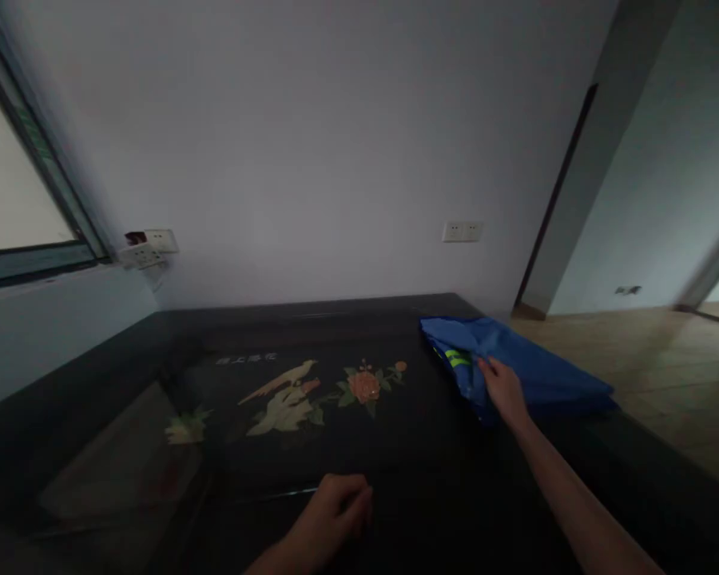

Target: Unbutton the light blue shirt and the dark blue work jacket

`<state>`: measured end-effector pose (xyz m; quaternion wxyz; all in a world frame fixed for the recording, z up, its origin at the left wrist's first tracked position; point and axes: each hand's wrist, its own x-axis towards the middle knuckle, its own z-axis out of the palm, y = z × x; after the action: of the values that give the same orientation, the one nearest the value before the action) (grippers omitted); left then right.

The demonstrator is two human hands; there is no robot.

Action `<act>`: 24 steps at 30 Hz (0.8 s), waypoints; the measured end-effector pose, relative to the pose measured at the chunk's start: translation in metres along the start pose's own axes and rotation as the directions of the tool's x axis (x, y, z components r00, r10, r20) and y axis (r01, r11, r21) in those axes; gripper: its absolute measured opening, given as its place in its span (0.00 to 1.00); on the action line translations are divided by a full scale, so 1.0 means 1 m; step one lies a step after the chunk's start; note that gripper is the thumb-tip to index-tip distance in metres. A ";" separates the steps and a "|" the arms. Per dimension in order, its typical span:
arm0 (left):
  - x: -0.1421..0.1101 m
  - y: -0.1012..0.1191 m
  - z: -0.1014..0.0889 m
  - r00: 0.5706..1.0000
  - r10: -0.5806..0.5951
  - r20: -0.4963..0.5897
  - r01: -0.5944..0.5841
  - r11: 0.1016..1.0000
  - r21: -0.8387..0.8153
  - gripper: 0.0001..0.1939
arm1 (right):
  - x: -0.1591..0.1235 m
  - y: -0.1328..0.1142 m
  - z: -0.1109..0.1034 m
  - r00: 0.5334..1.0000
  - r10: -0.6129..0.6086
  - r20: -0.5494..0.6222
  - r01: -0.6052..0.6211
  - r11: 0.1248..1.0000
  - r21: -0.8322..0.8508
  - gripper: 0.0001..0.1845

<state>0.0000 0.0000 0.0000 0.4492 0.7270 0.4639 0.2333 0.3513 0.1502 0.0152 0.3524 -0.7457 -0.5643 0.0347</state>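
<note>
At the right side of a dark, glossy table (pixel 383 455) lies a folded blue garment-like cloth (pixel 539 363) with a yellow-green strip (pixel 457 358) showing at its left fold. My right hand (pixel 502 385) pinches the cloth near that strip, fingers pressed together on the fabric. The cloth's left part is bunched and slightly raised; its right part lies flatter. My left hand (pixel 339 511) is curled into a loose fist over the table's near part, apart from the cloth, with nothing visible in it.
A bird-and-flower picture (pixel 299 403) decorates the tabletop. Behind it stands a pale wall with a double socket (pixel 462 231); more sockets (pixel 149 247) and a window (pixel 24 160) are at the left. Tiled floor (pixel 653 359) lies beyond the table's right edge.
</note>
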 end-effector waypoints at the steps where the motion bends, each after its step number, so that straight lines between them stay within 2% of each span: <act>1: 0.000 0.000 0.000 1.000 -0.014 -0.002 0.014 1.000 -0.021 0.26 | -0.005 -0.008 0.000 0.999 -0.036 0.015 0.035 0.994 0.107 0.23; 3: 0.001 0.000 -0.001 1.000 -0.028 -0.005 0.028 0.998 -0.063 0.28 | -0.021 -0.028 0.003 0.993 -0.090 0.076 0.055 0.924 0.379 0.23; 5: 0.002 -0.002 -0.002 1.000 -0.004 -0.024 0.002 0.995 -0.103 0.28 | -0.045 -0.052 0.008 0.982 -0.117 0.147 -0.004 0.773 0.635 0.23; 7: 0.004 -0.006 -0.002 0.997 0.028 -0.071 -0.040 0.983 -0.177 0.25 | -0.074 -0.075 0.011 0.967 -0.167 0.193 -0.046 0.629 0.776 0.22; 8: 0.005 -0.007 -0.002 0.994 0.033 -0.106 -0.057 0.971 -0.233 0.23 | -0.089 -0.086 0.012 0.954 -0.207 0.217 -0.057 0.586 0.808 0.21; 9: 0.007 -0.009 -0.002 0.988 0.025 -0.152 -0.070 0.952 -0.299 0.22 | -0.104 -0.095 0.011 0.934 -0.263 0.243 -0.052 0.572 0.818 0.18; 11: 0.009 -0.011 -0.004 0.967 -0.040 -0.253 -0.085 0.882 -0.464 0.21 | -0.136 -0.111 0.009 0.876 -0.396 0.276 0.030 0.616 0.788 0.12; 13: 0.013 -0.012 -0.008 0.938 -0.150 -0.312 -0.099 0.748 -0.657 0.26 | -0.166 -0.121 0.008 0.786 -0.555 0.272 0.224 0.666 0.711 0.09; 14: 0.014 -0.012 -0.011 0.926 -0.213 -0.313 -0.099 0.662 -0.743 0.28 | -0.180 -0.124 0.009 0.708 -0.648 0.281 0.332 0.657 0.677 0.08; 15: 0.015 -0.011 -0.014 0.914 -0.278 -0.297 -0.089 0.575 -0.813 0.31 | -0.194 -0.125 0.012 0.587 -0.744 0.320 0.441 0.625 0.644 0.07; 17: 0.015 -0.009 -0.021 0.882 -0.402 -0.246 -0.041 0.454 -0.890 0.34 | -0.215 -0.124 0.020 0.268 -0.880 0.393 0.635 0.468 0.614 0.07; 18: 0.015 -0.007 -0.024 0.856 -0.463 -0.231 -0.011 0.431 -0.902 0.35 | -0.223 -0.122 0.024 0.137 -0.903 0.407 0.694 0.380 0.611 0.07; 19: 0.015 -0.005 -0.027 0.826 -0.515 -0.229 0.014 0.425 -0.905 0.36 | -0.228 -0.120 0.027 0.043 -0.917 0.396 0.735 0.298 0.609 0.07; 20: 0.014 -0.002 -0.028 0.800 -0.553 -0.233 0.032 0.427 -0.904 0.38 | -0.231 -0.118 0.029 -0.002 -0.930 0.369 0.764 0.237 0.600 0.09; 21: 0.013 0.001 -0.029 0.781 -0.576 -0.242 0.040 0.432 -0.901 0.40 | -0.231 -0.116 0.029 -0.003 -0.944 0.331 0.789 0.201 0.580 0.10; 22: 0.012 0.004 -0.030 0.768 -0.588 -0.255 0.036 0.437 -0.899 0.41 | -0.229 -0.115 0.028 0.024 -0.959 0.284 0.813 0.184 0.553 0.11; 24: 0.011 0.008 -0.030 0.753 -0.598 -0.275 0.019 0.437 -0.899 0.40 | -0.223 -0.116 0.021 0.138 -0.968 0.210 0.842 0.226 0.490 0.16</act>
<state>-0.0139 0.0216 0.0204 0.6256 0.1983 0.5263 0.5407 0.1670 -0.0192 -0.0118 0.2397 -0.1573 -0.9557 0.0669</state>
